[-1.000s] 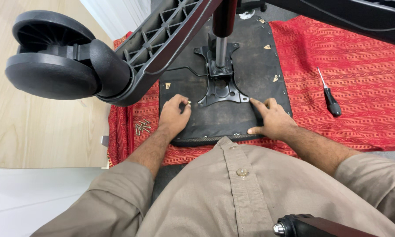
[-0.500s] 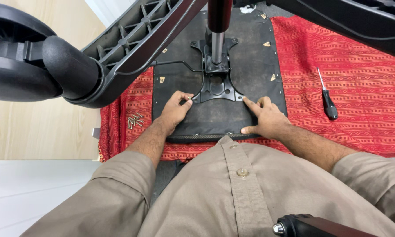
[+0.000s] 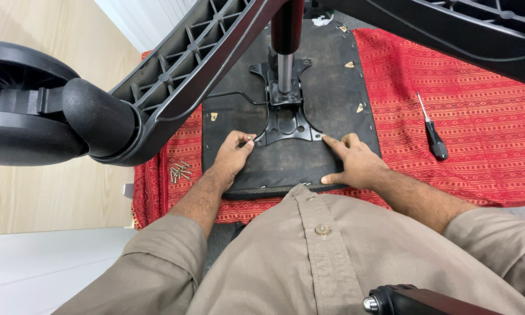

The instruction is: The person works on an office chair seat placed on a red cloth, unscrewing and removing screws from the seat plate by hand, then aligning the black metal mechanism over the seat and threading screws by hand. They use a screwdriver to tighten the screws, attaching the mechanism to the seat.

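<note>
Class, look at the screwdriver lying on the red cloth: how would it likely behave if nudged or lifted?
The screwdriver has a rounded black handle, so it may roll a little, though the woven red cloth probably slows it. Its thin metal shaft looks stiff. It seems small, so likely light.

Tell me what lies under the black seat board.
Under the seat board a red patterned cloth shows on both sides, bearing a screwdriver and loose screws. Whatever lies beneath the board's middle is hidden.
</note>
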